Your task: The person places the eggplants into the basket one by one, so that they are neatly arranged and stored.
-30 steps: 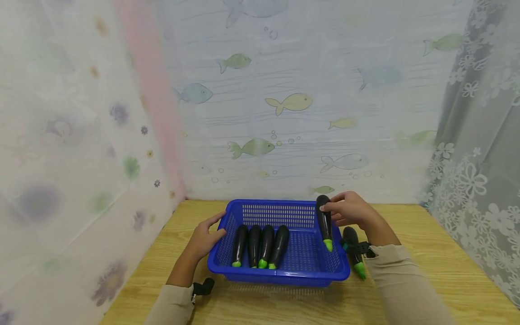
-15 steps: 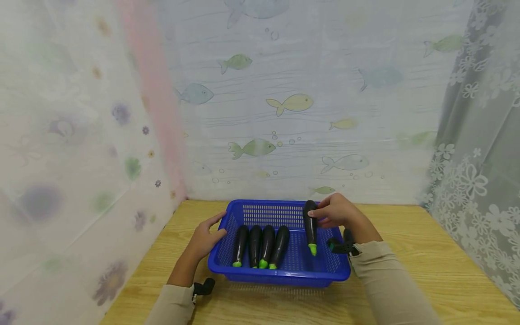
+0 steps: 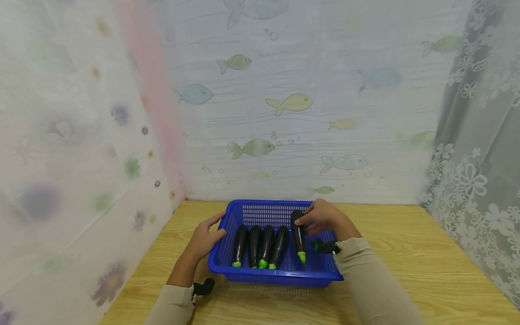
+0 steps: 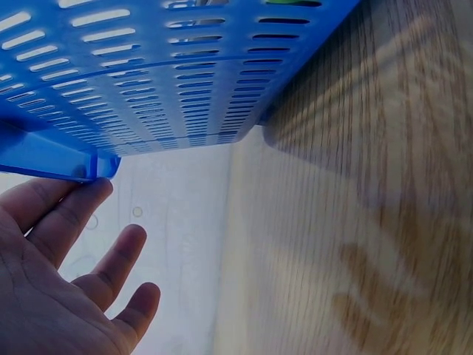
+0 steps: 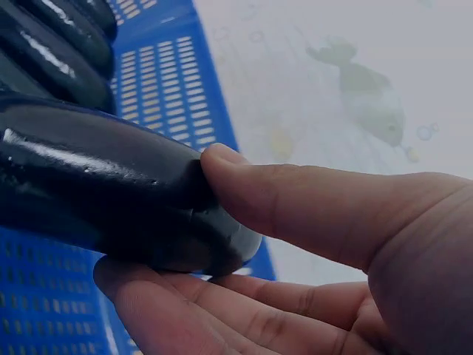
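Note:
A blue plastic basket (image 3: 280,273) stands on the table, with several dark eggplants (image 3: 254,246) lying side by side in its left part, green stem ends toward me. My right hand (image 3: 325,219) pinches the thick end of another eggplant (image 3: 298,237) between thumb and fingers, inside the basket to the right of the row. In the right wrist view this eggplant (image 5: 111,185) lies between the thumb above and the fingers below. At the basket's left rim, my left hand (image 3: 205,237) rests with fingers extended; the left wrist view shows fingertips (image 4: 100,188) touching the rim from outside.
The wooden table (image 3: 406,271) extends on both sides of the basket. Behind it hangs a fish-patterned sheet (image 3: 292,135), with a flowered sheet (image 3: 81,180) at the left and a lace curtain (image 3: 471,180) at the right.
My right hand has carried its eggplant leftward and down, from the basket's right wall toward the row. The right sleeve now hides the eggplant seen earlier on the table. My left hand stays put.

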The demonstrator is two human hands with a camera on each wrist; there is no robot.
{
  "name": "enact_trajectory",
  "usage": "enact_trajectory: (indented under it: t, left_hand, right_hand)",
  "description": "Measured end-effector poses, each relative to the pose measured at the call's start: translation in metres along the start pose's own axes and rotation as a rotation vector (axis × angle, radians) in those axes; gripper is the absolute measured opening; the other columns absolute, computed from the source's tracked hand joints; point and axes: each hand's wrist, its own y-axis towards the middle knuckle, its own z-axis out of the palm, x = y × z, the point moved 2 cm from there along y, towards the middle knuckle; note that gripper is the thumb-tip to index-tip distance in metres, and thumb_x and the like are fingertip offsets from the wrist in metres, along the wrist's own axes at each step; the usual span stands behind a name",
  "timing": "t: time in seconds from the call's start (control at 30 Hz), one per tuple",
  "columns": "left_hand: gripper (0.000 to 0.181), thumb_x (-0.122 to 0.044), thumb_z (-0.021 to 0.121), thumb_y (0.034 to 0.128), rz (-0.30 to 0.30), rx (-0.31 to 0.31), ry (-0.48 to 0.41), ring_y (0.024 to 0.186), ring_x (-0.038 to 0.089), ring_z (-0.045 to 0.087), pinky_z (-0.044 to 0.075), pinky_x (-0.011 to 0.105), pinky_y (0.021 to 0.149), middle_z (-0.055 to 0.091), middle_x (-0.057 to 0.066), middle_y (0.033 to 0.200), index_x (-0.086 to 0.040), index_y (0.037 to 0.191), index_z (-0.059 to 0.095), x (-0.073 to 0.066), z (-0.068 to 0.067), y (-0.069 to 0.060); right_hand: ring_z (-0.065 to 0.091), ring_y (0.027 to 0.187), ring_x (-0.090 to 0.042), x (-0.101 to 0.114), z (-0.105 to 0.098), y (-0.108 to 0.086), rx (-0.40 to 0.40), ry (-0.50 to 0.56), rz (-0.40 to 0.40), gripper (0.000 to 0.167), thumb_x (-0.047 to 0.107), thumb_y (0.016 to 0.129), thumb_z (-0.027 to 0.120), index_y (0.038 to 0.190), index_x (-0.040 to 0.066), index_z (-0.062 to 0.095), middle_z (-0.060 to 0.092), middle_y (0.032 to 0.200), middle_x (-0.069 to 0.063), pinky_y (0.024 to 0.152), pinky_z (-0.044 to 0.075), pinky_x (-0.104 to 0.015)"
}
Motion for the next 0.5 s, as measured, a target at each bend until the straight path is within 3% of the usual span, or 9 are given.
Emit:
enact_trajectory:
  t: [0.23,0.5]
  left_hand:
    - [0.064,-0.021,0.065,0.0935,-0.005,-0.001,0.014,0.142,0.045,0.048,0.049,0.060,0.107,0.046,0.017,0.159,-0.022,0.155,0.050,-0.001,0.001,-0.002]
    - [0.063,-0.020,0.065,0.0940,0.000,-0.001,0.017,0.144,0.047,0.045,0.046,0.062,0.110,0.046,0.019,0.159,-0.021,0.155,0.050,-0.003,0.000,-0.001]
  right_hand:
    - [0.076,0.092,-0.039,-0.008,0.008,0.008,0.003,0.024,0.059,0.060,0.010,0.084,0.084,0.131,-0.015,0.055,0.068,0.117,-0.029,0.074,0.065,-0.043]
    - [0.076,0.088,-0.036,-0.012,0.012,0.012,0.028,-0.035,0.054,0.058,0.008,0.086,0.082,0.130,-0.017,0.054,0.067,0.117,-0.029,0.074,0.064,-0.043]
